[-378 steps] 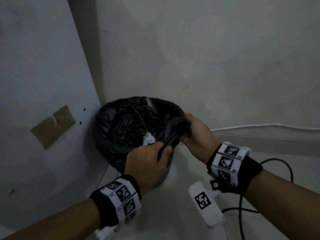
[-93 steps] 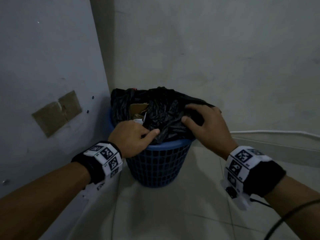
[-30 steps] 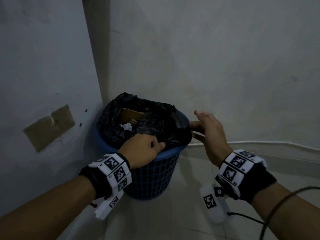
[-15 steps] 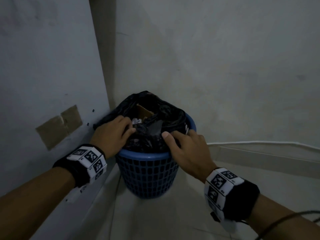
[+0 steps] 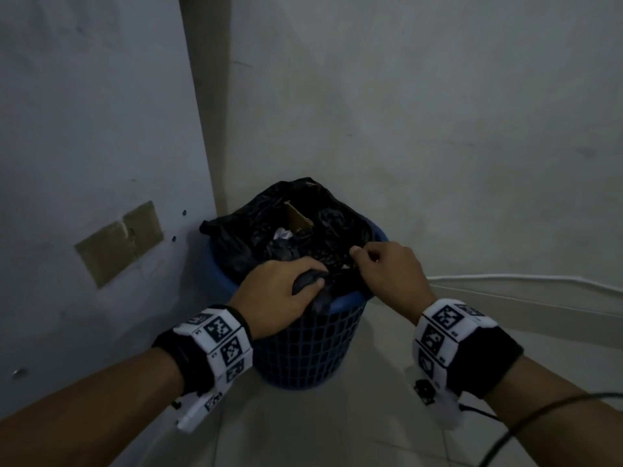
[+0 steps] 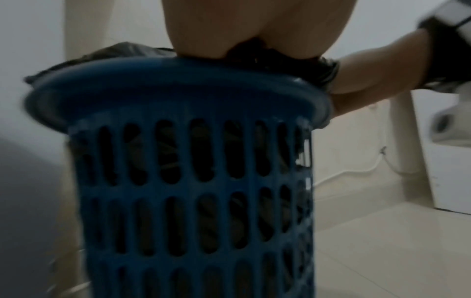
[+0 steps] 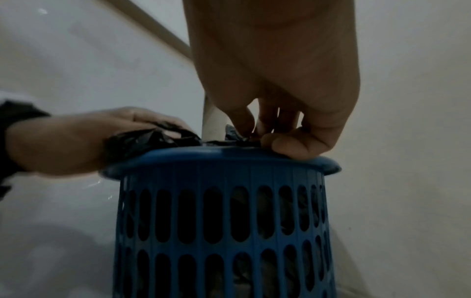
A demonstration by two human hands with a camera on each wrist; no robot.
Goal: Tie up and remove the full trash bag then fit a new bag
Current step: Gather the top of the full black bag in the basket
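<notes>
The bag [image 5: 296, 230] sits in the bin [image 5: 313, 348], mouth not yet tied. The left hand [image 5: 276, 291] clutches a gathered bunch at the near rim; the right hand [image 5: 387, 274] pinches the edge just to its right. Tying probably means drawing these two grips together above the bin.

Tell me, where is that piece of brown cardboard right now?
In the head view, the cardboard pokes out of the open black trash bag inside the blue basket, toward the far side near the wall corner, beyond both hands.
</notes>
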